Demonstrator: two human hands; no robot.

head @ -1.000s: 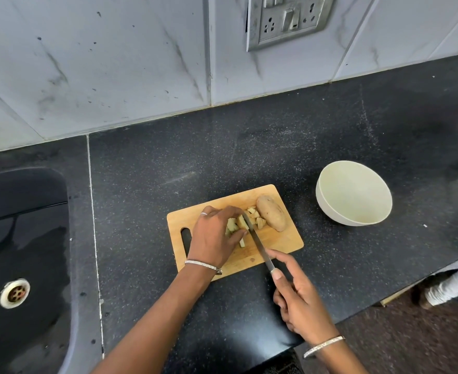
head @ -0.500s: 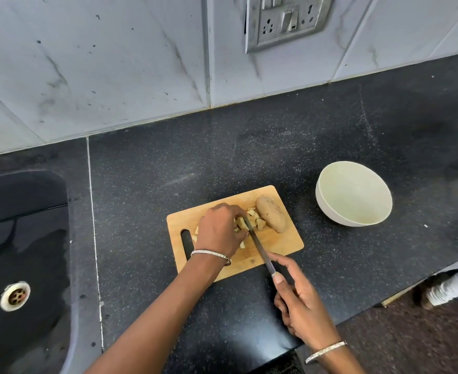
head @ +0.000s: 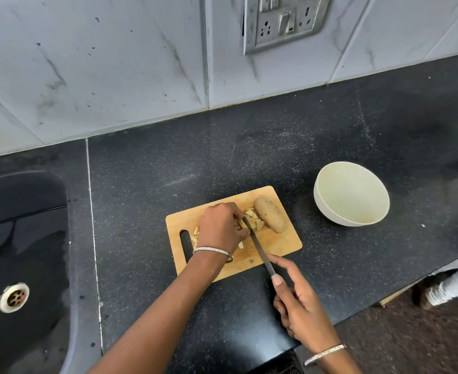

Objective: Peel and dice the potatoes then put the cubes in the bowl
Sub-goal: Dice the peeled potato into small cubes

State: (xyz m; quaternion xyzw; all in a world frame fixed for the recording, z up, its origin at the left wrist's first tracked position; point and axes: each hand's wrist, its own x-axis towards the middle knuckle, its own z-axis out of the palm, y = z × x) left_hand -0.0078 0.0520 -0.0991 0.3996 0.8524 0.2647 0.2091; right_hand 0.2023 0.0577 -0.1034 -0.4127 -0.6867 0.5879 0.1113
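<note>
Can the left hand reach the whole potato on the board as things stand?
Probably yes: the whole potato lies close beyond the left hand, but the knife and cut pieces lie between them.

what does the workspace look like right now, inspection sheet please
surface: black counter, board lying on it
job's things: whole potato and cut pieces on the board; knife blade among the pieces; bowl right of the board, empty
clutter: nothing seen
grippers: left hand holds pieces down; right hand grips the knife
cables: nothing seen
surroundings: sink at left; tiled wall with socket behind
</note>
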